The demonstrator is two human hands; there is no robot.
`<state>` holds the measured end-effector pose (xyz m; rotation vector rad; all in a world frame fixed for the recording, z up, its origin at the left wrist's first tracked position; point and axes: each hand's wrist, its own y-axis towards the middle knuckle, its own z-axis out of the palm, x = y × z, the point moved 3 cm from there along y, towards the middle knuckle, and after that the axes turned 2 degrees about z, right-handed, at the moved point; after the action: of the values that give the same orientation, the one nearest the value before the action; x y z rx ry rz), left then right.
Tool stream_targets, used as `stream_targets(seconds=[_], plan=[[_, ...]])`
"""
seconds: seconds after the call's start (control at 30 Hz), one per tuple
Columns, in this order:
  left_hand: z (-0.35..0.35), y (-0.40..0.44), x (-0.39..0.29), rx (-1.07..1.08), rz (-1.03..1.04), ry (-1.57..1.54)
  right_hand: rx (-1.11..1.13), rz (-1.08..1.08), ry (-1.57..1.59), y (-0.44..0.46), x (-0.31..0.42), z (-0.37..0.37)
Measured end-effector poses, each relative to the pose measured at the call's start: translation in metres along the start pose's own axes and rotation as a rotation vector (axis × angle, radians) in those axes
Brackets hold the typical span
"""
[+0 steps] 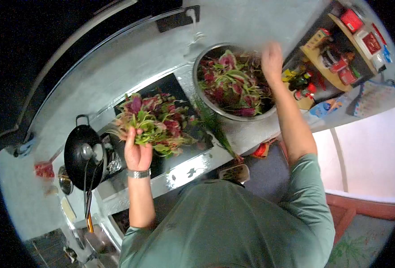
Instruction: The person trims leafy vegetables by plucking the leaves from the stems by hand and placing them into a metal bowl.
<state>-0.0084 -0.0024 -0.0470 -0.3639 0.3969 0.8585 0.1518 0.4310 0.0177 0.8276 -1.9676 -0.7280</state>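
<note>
Red-and-green leafy vegetables (161, 120) lie in a heap over the dark sink area of the counter. My left hand (138, 149), with a metal watch at the wrist, has its fingers wrapped round stems at the near left side of this heap. To the right stands a large metal basin (197, 85) full of the same leaves (233, 85). At the basin's right rim is my right hand (272, 58), its fingers blurred by motion; what they hold, if anything, cannot be made out. A bunch of thin green stalks (222, 138) rests between heap and basin.
At the left, a black wok (79, 156) holds ladles. Shelves (322, 62) with bottles and packets stand at the right. Below the counter edge (188, 172) are a small container (234, 173) and a red-and-orange packet (261, 151). A faucet (192, 18) is at the top.
</note>
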Motion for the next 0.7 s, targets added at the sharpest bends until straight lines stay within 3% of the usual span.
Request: stream_targets(seconds=[0.03,0.07,0.1,0.13,0.17,0.23,0.3,0.37,0.57,0.7], plan=[[0.007,-0.001,-0.001,-0.038,0.014,0.023,0.014,0.008,0.033,-0.009,-0.011,0.009],[-0.003,0.003,0.0,-0.094,0.028,0.018,0.235,-0.168,-0.125,-0.02,-0.018,0.025],[-0.003,0.003,0.0,-0.037,-0.003,-0.031,0.451,-0.359,-0.28,-0.033,-0.023,0.043],[0.0,0.004,0.001,0.096,-0.004,-0.075,0.616,-0.357,-0.241,-0.044,-0.025,0.051],[-0.01,0.01,0.003,0.026,0.026,-0.049,0.598,-0.386,-0.219,-0.051,-0.012,0.05],[-0.007,0.009,0.003,0.041,-0.021,-0.079,0.575,-0.226,-0.045,-0.053,0.007,0.046],[0.003,0.006,0.004,0.024,-0.008,-0.09,0.311,-0.473,-0.187,-0.054,0.028,0.038],[0.002,0.009,0.006,0.015,-0.007,-0.095,0.3,-0.428,-0.072,-0.058,0.072,0.016],[0.004,0.013,0.019,0.072,-0.089,-0.057,0.664,-0.227,0.732,-0.142,0.185,-0.007],[0.012,0.007,0.023,0.1,-0.101,-0.039,0.676,-0.123,0.76,-0.157,0.207,0.003]])
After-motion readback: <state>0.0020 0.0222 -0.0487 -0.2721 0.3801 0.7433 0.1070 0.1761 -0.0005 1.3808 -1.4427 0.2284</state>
